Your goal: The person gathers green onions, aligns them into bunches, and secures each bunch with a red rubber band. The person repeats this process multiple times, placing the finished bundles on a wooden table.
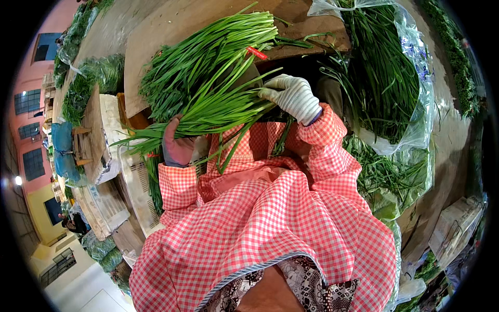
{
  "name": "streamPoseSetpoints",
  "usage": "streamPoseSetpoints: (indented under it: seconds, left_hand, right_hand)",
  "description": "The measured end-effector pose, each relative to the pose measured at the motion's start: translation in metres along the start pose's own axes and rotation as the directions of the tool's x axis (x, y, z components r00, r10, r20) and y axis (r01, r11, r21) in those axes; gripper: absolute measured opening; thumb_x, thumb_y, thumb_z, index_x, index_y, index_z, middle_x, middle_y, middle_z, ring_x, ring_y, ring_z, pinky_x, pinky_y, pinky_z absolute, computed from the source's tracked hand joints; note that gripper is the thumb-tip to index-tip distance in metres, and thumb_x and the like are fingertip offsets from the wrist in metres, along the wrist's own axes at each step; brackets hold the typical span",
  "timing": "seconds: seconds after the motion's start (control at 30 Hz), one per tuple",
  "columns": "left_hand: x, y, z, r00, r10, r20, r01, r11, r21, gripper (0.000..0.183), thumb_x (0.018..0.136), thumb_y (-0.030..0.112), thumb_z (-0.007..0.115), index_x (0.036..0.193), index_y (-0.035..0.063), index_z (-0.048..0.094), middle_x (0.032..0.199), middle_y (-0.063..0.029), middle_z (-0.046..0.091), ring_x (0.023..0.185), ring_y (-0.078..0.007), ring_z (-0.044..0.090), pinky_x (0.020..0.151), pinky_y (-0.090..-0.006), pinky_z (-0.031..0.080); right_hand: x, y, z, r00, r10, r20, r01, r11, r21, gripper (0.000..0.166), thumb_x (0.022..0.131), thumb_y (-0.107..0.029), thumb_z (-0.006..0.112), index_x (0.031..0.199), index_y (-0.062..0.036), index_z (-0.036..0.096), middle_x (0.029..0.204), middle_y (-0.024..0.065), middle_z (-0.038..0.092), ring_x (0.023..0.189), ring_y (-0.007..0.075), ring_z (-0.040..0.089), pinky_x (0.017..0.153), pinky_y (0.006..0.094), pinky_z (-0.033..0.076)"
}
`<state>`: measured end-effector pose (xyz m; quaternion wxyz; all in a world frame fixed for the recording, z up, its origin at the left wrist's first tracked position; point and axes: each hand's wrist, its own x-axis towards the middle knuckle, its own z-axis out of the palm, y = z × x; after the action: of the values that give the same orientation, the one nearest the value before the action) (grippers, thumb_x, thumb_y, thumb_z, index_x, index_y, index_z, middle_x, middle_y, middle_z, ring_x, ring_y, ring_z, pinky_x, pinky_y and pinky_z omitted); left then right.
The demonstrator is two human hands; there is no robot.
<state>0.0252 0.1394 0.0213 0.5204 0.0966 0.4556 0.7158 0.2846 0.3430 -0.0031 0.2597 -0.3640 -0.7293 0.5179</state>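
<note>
My left hand, in a glove that leaves at least the thumb bare, holds a loose bunch of green garlic chives around its leafy part. At the pale stem end, my right hand, in a white knitted glove, pinches some stems between thumb and fingers. A larger pile of chives lies just beyond, on a brown board. A red tag or band shows near that pile's cut ends. A few limp leaves hang below the held bunch over my pink checked apron.
Dark green leaves fill an open clear plastic bag at the right, with loose leaves below it. On the left stands a white plastic crate with a banded bundle of chives. Farther left are foam boxes and bagged greens.
</note>
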Motion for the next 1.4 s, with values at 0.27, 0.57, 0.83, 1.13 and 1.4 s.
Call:
streamPoseSetpoints:
  seconds: [0.27, 0.57, 0.83, 1.13, 1.4]
  left_hand:
    - [-0.008, 0.005, 0.015, 0.996, -0.027, -0.086, 0.029, 0.999, 0.028, 0.027, 0.089, 0.023, 0.053, 0.109, 0.0067, 0.057, 0.108, -0.0086, 0.062, 0.099, -0.0227, 0.060, 0.083, -0.0362, 0.051]
    - [-0.008, -0.003, 0.020, 0.999, -0.038, -0.016, 0.039, 0.995, 0.093, 0.027, 0.091, 0.025, 0.049, 0.112, 0.0070, 0.052, 0.103, -0.0071, 0.060, 0.097, -0.0218, 0.059, 0.080, -0.0365, 0.050]
    - [-0.014, -0.006, 0.019, 1.000, 0.025, 0.006, -0.025, 0.999, 0.041, 0.031, 0.092, 0.021, 0.049, 0.116, 0.0016, 0.048, 0.107, -0.0092, 0.057, 0.102, -0.0217, 0.057, 0.090, -0.0385, 0.046]
    - [-0.023, 0.014, 0.010, 0.986, 0.073, -0.147, -0.048, 0.985, 0.166, 0.026, 0.091, 0.023, 0.050, 0.108, 0.0044, 0.056, 0.102, -0.0081, 0.062, 0.094, -0.0214, 0.060, 0.082, -0.0357, 0.049]
    - [-0.014, 0.021, -0.030, 0.999, -0.020, -0.046, 0.022, 0.999, 0.030, 0.037, 0.093, 0.029, 0.046, 0.120, 0.0042, 0.052, 0.113, -0.0112, 0.061, 0.098, -0.0236, 0.061, 0.079, -0.0372, 0.053]
  right_hand:
    - [-0.023, -0.002, 0.017, 0.950, 0.232, -0.212, -0.140, 0.917, 0.374, 0.016, 0.079, -0.013, 0.067, 0.085, 0.0013, 0.069, 0.071, 0.0058, 0.066, 0.062, 0.0100, 0.057, 0.059, 0.0252, 0.047]
    - [-0.026, 0.012, 0.005, 0.893, 0.339, -0.295, -0.264, 0.927, 0.268, 0.020, 0.080, -0.018, 0.065, 0.078, 0.0019, 0.067, 0.061, 0.0061, 0.063, 0.053, 0.0085, 0.053, 0.052, 0.0257, 0.043]
    - [-0.031, 0.036, -0.018, 0.855, 0.315, -0.412, -0.224, 0.941, 0.255, 0.022, 0.083, -0.019, 0.063, 0.075, 0.0014, 0.067, 0.063, 0.0071, 0.064, 0.054, 0.0087, 0.055, 0.053, 0.0255, 0.044]
    - [-0.055, 0.077, -0.104, 0.800, 0.192, -0.568, -0.266, 0.963, -0.049, 0.014, 0.083, -0.014, 0.060, 0.078, -0.0045, 0.068, 0.069, 0.0048, 0.067, 0.053, 0.0116, 0.058, 0.054, 0.0267, 0.046]
    - [-0.054, 0.029, -0.060, 0.983, 0.081, -0.163, -0.120, 0.963, -0.243, 0.034, 0.075, -0.024, 0.067, 0.098, 0.0006, 0.066, 0.082, 0.0154, 0.068, 0.073, 0.0241, 0.067, 0.069, 0.0330, 0.051]
